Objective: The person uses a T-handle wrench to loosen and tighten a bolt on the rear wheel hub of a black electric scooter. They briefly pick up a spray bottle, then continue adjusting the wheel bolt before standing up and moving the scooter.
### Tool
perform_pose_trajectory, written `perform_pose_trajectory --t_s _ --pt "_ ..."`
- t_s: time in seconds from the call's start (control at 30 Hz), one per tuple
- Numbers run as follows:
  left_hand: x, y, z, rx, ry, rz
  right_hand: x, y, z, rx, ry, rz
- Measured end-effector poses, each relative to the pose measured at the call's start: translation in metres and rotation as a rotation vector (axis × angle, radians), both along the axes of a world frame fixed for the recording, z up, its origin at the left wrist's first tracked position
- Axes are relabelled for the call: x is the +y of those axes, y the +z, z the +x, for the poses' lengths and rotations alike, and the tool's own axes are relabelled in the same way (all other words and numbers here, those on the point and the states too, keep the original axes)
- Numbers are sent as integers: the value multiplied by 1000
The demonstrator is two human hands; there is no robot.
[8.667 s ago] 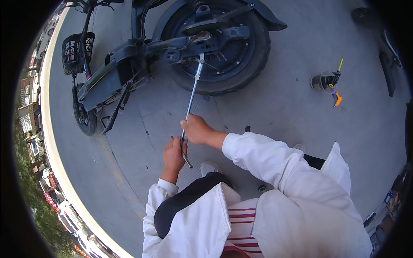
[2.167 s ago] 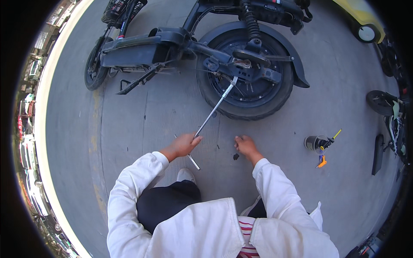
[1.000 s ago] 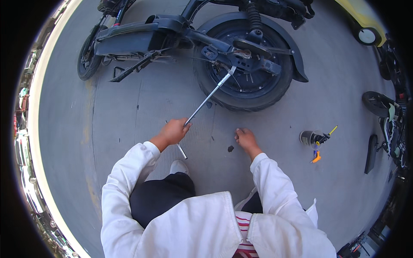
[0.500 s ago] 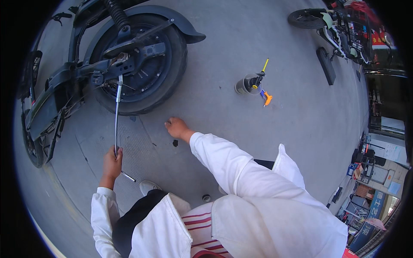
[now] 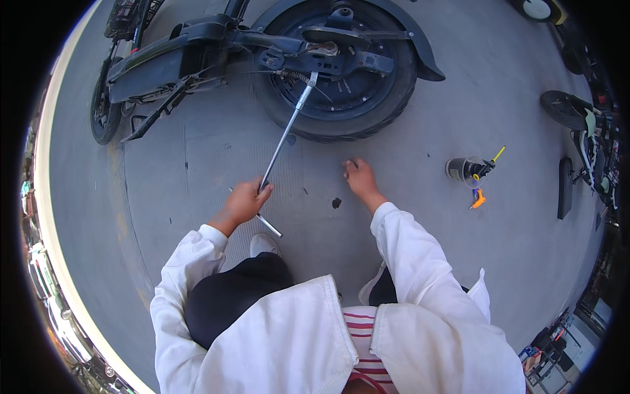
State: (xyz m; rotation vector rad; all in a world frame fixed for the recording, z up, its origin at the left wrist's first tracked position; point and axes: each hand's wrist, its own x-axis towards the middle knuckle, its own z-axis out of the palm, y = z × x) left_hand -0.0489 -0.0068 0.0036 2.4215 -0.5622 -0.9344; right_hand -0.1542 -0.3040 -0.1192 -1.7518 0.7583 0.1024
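My left hand (image 5: 244,201) is wrapped round the lower end of a long silver T-handle wrench (image 5: 285,136), whose crossbar sticks out on both sides of the fist. The wrench's far end meets the bracket beside the hub of a scooter's rear wheel (image 5: 341,121). Over the floor, apart from the tyre, my right hand (image 5: 362,180) is closed with its fingers curled; whatever it may hold is too small to make out. The scooter (image 5: 164,65) is dark, with a black swingarm and a mudguard (image 5: 420,52) over the tyre.
To the right stands a clear cup-like container (image 5: 463,169) with a black and yellow tool in it, beside an orange-handled tool (image 5: 479,199). Another two-wheeler (image 5: 587,125) and a long black block (image 5: 565,188) are farther right. A dark spot (image 5: 336,203) marks the floor.
My view has swung left, so the scooter and container appear farther right. My left hand still grips the wrench at the hub, and my right hand stays closed above the floor.
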Motion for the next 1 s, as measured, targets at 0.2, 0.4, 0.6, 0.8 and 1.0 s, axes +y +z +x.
perform_pose_trajectory --t_s 0.2,0.4,0.6,0.8,1.0 --pt "2 4 7 -97 25 -17 1 -7 -17 38 33 36" --pt "-37 15 -44 217 20 -304 -8 -12 -12 75 30 -37" --pt "14 -16 13 -140 -105 -56 5 -4 -7 47 90 -12" --pt "-11 0 -7 -29 -47 -97 -3 -17 -23 73 90 -15" --pt "-28 14 -40 204 -34 -312 54 74 27 -68 174 542"
